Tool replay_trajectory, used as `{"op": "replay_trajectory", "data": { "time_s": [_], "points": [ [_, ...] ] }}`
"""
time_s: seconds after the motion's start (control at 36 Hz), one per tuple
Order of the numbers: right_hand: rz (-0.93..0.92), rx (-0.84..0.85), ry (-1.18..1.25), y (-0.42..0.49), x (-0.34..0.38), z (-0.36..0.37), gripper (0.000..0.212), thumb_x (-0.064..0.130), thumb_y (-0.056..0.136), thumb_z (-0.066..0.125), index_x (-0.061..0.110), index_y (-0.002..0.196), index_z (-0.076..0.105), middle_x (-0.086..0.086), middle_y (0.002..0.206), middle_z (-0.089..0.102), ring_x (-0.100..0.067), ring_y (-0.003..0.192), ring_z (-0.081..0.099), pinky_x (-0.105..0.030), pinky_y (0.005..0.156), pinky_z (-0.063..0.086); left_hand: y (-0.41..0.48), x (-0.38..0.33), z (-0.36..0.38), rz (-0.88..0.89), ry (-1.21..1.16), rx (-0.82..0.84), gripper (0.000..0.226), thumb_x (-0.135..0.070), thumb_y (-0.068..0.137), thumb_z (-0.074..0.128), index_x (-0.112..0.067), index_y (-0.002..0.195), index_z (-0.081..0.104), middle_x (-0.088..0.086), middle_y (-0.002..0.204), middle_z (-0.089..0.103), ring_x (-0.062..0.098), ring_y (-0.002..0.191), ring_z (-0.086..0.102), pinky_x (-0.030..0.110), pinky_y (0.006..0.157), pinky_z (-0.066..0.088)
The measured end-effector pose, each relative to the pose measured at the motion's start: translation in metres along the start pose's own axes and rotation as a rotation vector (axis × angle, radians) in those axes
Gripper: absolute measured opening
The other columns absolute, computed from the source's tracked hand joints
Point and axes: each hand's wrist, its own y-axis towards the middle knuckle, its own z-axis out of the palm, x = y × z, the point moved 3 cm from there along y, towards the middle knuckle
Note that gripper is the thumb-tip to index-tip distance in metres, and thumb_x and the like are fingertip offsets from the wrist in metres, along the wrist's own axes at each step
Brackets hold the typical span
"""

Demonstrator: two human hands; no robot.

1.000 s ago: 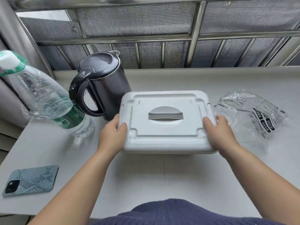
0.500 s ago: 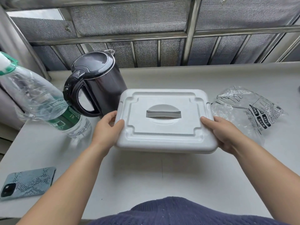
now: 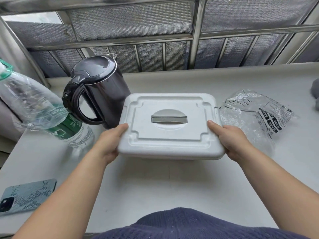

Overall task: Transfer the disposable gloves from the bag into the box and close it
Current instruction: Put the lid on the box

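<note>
The white lidded box (image 3: 170, 135) sits at frame centre on the counter (image 3: 155, 187), long axis running left to right. The left hand (image 3: 110, 144) and right hand (image 3: 229, 140) each grip one short end, thumbs on the lid rim. The clear glove bag (image 3: 255, 116) lies centre right, nearest the right hand.

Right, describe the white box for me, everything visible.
The white box is rectangular with rounded corners, plastic-looking. Its lid is on, with a raised stepped panel and an oval recess where a grey handle lies flat. It is over the table, between the black kettle and the clear bag. The left hand grips its near left corner, the right hand its near right corner, thumbs on top.
</note>
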Motion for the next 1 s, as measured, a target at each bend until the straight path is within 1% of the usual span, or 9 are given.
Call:
{"op": "replay_trajectory", "data": {
  "time_s": [0.08, 0.19, 0.28, 0.5, 0.61, 0.69, 0.83, 0.94, 1.0],
  "points": [
    [-0.071, -0.061, -0.065, -0.002, 0.004, -0.001, 0.025, 0.031, 0.084, 0.068, 0.011, 0.070, 0.062, -0.004, 0.071, 0.064, -0.016, 0.059, 0.058, -0.022, 0.053, 0.046, -0.001, -0.011, 0.003, 0.155, 0.127, -0.071, 0.009, -0.012, 0.090, 0.057, -0.008, 0.087, 0.065, 0.010, 0.090, 0.068, 0.020, 0.075, 0.062, 0.031, 0.069, 0.050],
    [0.106, 0.141, 0.153, -0.002, 0.000, 0.002, 0.022, 0.028, 0.088, 0.063, 0.007, 0.089, 0.068, -0.007, 0.086, 0.073, -0.021, 0.073, 0.068, -0.033, 0.077, 0.053, 0.001, -0.010, 0.002, 0.120, 0.131, 0.006, 0.011, -0.013, 0.093, 0.054, -0.007, 0.091, 0.064, 0.008, 0.088, 0.069, 0.021, 0.076, 0.063, 0.032, 0.068, 0.051],
    [0.099, 0.200, 0.173, 0.000, 0.001, 0.003, 0.021, 0.025, 0.090, 0.060, 0.006, 0.092, 0.067, -0.004, 0.080, 0.074, -0.016, 0.066, 0.070, -0.030, 0.071, 0.056, 0.004, -0.010, 0.003, 0.138, 0.146, 0.021, 0.012, -0.014, 0.095, 0.052, -0.008, 0.095, 0.063, 0.008, 0.093, 0.069, 0.022, 0.080, 0.063, 0.033, 0.071, 0.051],
    [-0.165, -0.147, -0.362, 0.020, 0.021, -0.012, 0.036, 0.043, 0.090, 0.054, 0.008, 0.088, 0.064, -0.011, 0.087, 0.063, -0.028, 0.081, 0.059, -0.031, 0.068, 0.041, 0.006, -0.002, 0.023, 0.255, 0.186, -0.108, 0.012, -0.019, 0.094, 0.053, -0.011, 0.096, 0.062, 0.008, 0.098, 0.067, 0.023, 0.085, 0.061, 0.039, 0.079, 0.051],
    [-0.041, -0.128, -0.451, 0.033, 0.023, -0.017, 0.050, 0.057, 0.086, 0.048, 0.014, 0.107, 0.060, -0.009, 0.099, 0.061, -0.033, 0.091, 0.061, -0.043, 0.075, 0.054, 0.009, -0.007, 0.038, 0.315, 0.241, -0.193, 0.014, -0.022, 0.094, 0.050, -0.012, 0.097, 0.059, 0.003, 0.095, 0.063, 0.022, 0.087, 0.058, 0.034, 0.076, 0.048],
    [0.044, -0.126, -0.301, 0.039, 0.027, -0.021, 0.041, 0.043, 0.076, 0.054, 0.009, 0.097, 0.061, -0.007, 0.090, 0.060, -0.027, 0.078, 0.059, -0.032, 0.062, 0.045, 0.015, -0.013, 0.046, 0.333, 0.237, -0.209, 0.015, -0.020, 0.093, 0.050, -0.008, 0.094, 0.059, 0.002, 0.089, 0.061, 0.020, 0.080, 0.054, 0.030, 0.068, 0.044],
    [-0.028, -0.095, -0.147, 0.059, 0.046, -0.016, 0.010, 0.016, 0.079, 0.057, 0.007, 0.077, 0.058, -0.011, 0.086, 0.057, -0.021, 0.076, 0.052, -0.032, 0.068, 0.035, 0.034, -0.035, 0.059, 0.378, 0.303, -0.245, 0.018, -0.021, 0.094, 0.049, -0.007, 0.089, 0.057, -0.002, 0.078, 0.054, 0.014, 0.070, 0.049, 0.025, 0.055, 0.037],
    [-0.063, -0.109, -0.198, 0.085, 0.058, -0.017, 0.015, 0.020, 0.080, 0.060, 0.006, 0.084, 0.063, -0.015, 0.098, 0.067, -0.028, 0.084, 0.063, -0.035, 0.072, 0.046, 0.059, -0.054, 0.073, 0.380, 0.351, -0.245, 0.028, -0.027, 0.094, 0.048, -0.002, 0.094, 0.059, 0.006, 0.090, 0.060, 0.021, 0.080, 0.053, 0.027, 0.062, 0.039],
    [-0.090, -0.125, -0.249, 0.098, 0.069, -0.015, 0.016, 0.024, 0.083, 0.057, 0.008, 0.081, 0.061, -0.011, 0.087, 0.064, -0.031, 0.084, 0.061, -0.034, 0.068, 0.046, 0.074, -0.064, 0.080, 0.366, 0.376, -0.255, 0.034, -0.029, 0.094, 0.048, 0.002, 0.102, 0.060, 0.010, 0.098, 0.061, 0.024, 0.085, 0.053, 0.028, 0.069, 0.040]
  ]
}}
